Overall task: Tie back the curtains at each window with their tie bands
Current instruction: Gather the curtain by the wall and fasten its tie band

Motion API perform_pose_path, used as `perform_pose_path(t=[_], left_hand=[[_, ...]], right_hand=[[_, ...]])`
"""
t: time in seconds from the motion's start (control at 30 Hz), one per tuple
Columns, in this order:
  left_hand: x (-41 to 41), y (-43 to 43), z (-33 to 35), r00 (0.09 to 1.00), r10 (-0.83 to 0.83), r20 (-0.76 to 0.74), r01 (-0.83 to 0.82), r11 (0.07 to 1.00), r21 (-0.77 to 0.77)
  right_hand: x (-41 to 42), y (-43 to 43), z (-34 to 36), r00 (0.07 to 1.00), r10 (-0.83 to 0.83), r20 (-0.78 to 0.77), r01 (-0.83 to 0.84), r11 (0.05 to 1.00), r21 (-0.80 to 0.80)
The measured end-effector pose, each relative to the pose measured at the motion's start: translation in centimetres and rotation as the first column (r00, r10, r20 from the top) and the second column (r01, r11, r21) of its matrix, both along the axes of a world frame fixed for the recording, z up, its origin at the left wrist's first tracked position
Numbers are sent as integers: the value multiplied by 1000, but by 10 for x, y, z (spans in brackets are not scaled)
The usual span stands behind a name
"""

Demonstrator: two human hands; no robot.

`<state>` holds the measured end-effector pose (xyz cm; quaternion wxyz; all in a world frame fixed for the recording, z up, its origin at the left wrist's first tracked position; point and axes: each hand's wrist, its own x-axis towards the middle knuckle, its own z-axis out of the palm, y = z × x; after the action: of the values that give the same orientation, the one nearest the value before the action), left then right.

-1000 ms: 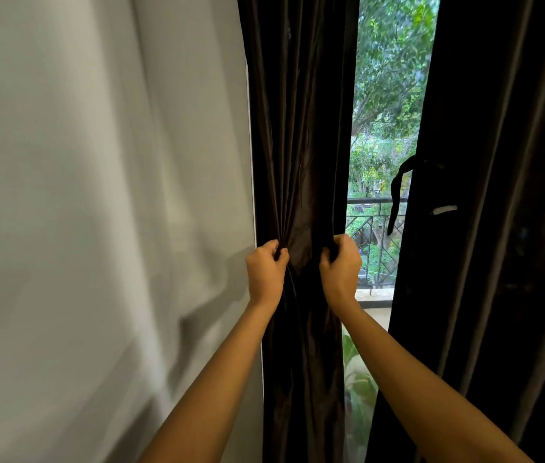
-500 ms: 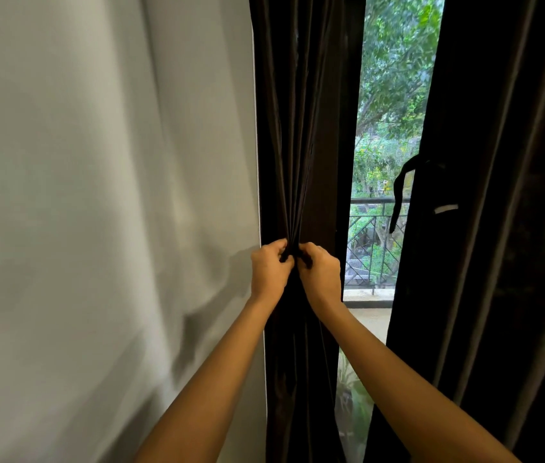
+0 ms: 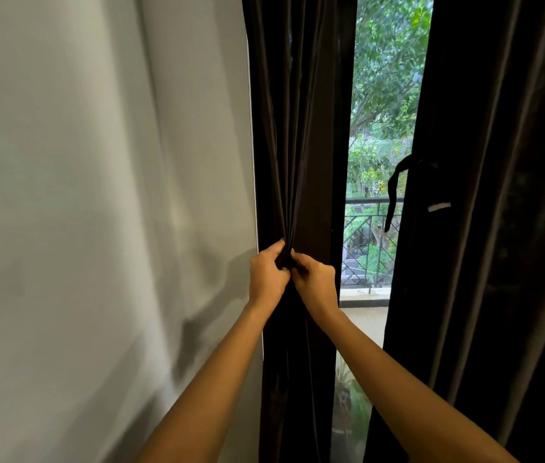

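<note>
Curtains: two dark brown, pleated fabric curtains, a left curtain [image 3: 294, 135] beside the wall and a right curtain [image 3: 505, 228] filling the right of the scene.
Left curtain: gathered into a narrow bunch at mid-height, its folds fanning out above and hanging straight below.
Tie bands: one dark fabric tie band [image 3: 394, 192] shows clearly, looped on the inner edge of the right curtain, its end dangling loose; a small white tab sits just beside it. Whether a band runs round the left bunch cannot be told.
Hands: two. The left hand [image 3: 267, 279] and the right hand [image 3: 316, 284] meet at the bunch, knuckles touching.
Left hand: fingers curled tight on the gathered fabric from the left.
Right hand: fingers pinched closed on the same gather from the right.
Wall: one plain pale grey wall [image 3: 97, 212] to the left, touching the left curtain's edge.
Window: one narrow strip of glass [image 3: 384, 95] between the curtains, with green trees and a dark metal railing [image 3: 364, 242] far beyond.
</note>
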<state>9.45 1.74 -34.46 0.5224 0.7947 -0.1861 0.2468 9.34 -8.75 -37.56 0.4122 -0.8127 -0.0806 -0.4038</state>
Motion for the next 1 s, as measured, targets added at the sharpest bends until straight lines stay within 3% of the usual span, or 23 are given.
perform_pose_path(t=[0.17,0.5,0.77,1.0], left_hand=[[-2,0,-1,998,-49,-31,50,998,42],[-8,-5,3,1000,9,-5,-9,998,-61],[3,10,8,950,-206,-236,126,941,-313],[-1,12,5,929,-308,-202,197,879,-433]], right_hand=[[-5,-4,-3,997,65,-34,-63,996,59],[-14,-1,-9,981,188,-51,-176,968,181],[-17,-8,-2,968,244,-62,-227,954,197],[-21,0,-1,975,220,4,-213,941,264]])
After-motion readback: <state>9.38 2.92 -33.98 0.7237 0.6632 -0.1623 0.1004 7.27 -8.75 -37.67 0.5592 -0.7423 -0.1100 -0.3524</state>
